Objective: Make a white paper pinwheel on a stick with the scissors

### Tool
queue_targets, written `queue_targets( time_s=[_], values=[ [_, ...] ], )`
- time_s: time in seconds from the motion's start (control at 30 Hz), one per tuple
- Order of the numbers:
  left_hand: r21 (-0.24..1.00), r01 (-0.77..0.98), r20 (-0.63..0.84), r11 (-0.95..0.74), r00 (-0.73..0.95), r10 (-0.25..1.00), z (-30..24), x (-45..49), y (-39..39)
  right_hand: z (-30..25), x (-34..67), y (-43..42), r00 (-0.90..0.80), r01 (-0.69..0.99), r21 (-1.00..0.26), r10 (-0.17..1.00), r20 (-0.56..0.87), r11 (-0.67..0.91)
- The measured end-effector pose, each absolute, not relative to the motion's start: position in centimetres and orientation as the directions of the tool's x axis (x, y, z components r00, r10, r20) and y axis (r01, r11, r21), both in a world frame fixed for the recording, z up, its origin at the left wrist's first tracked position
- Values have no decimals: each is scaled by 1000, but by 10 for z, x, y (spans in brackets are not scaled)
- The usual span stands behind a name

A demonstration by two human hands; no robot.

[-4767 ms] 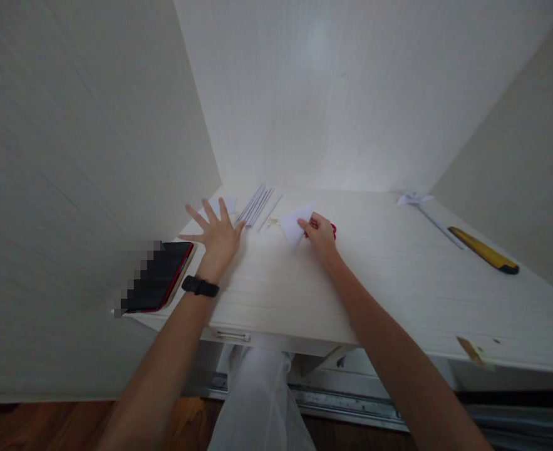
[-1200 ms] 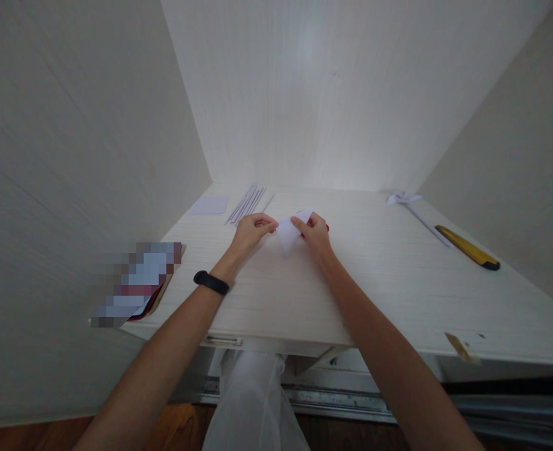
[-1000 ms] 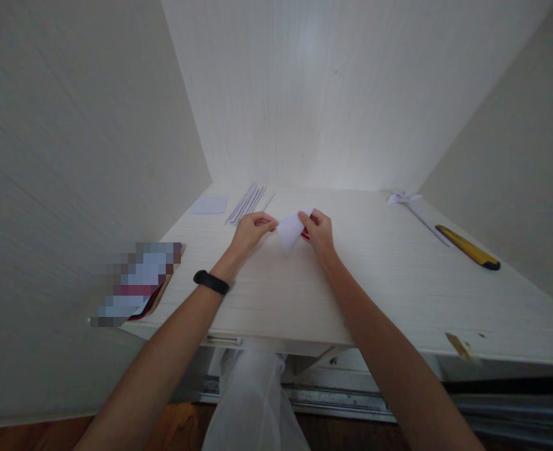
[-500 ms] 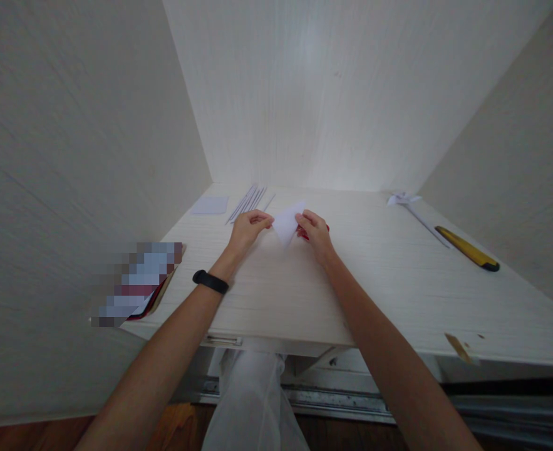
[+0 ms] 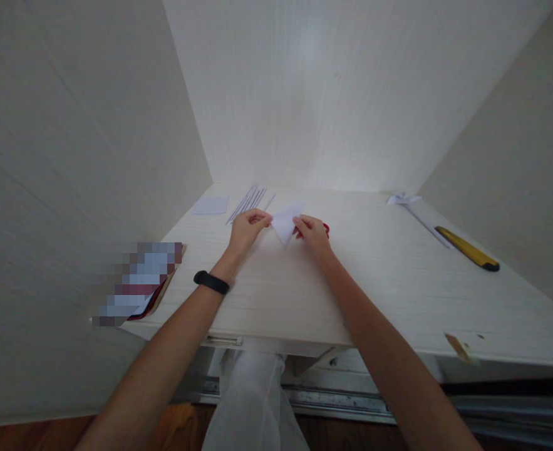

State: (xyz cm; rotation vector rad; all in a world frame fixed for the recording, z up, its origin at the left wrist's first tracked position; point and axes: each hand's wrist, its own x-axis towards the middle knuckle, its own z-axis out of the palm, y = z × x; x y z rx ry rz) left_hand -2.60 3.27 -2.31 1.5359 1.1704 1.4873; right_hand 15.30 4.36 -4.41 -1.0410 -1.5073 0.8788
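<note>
Between my hands is a small white piece of paper (image 5: 284, 225), held just above the table and turned so one corner points toward me. My left hand (image 5: 248, 230) pinches its left corner between thumb and finger. On the opposite side my right hand (image 5: 312, 233) grips the paper's right edge, also closed. A red handle (image 5: 326, 230), perhaps of scissors, shows behind my right hand, mostly hidden by it. Several thin paper sticks (image 5: 248, 202) lie beyond my left hand, beside a flat stack of white paper (image 5: 210, 205).
At the right lie a paper pinwheel (image 5: 403, 198) on a stick and a yellow-and-black utility knife (image 5: 466, 248). A blurred-out flat object (image 5: 147, 282) lies at the table's left edge. Walls enclose the white table (image 5: 389, 294) on three sides.
My right hand has shifted slightly left along the paper's edge, and the red handle behind it shows a little differently. My left hand stays nearly still, with the paper still held by both.
</note>
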Motion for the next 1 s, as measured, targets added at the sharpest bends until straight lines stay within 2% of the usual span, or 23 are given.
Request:
queue_targets(
  time_s=[0.17,0.6,1.0],
  values=[
    [924,98,378,-370,-83,922,-25,-27,35,-47,149,44,-108,172,-928,942,317,332],
    [920,101,388,-380,-76,919,-24,-25,34,-44,151,42,-81,171,-932,947,311,320],
    [920,75,391,-384,-141,910,-25,-27,37,-45,148,40,-178,117,-953,950,256,278]
  ],
)
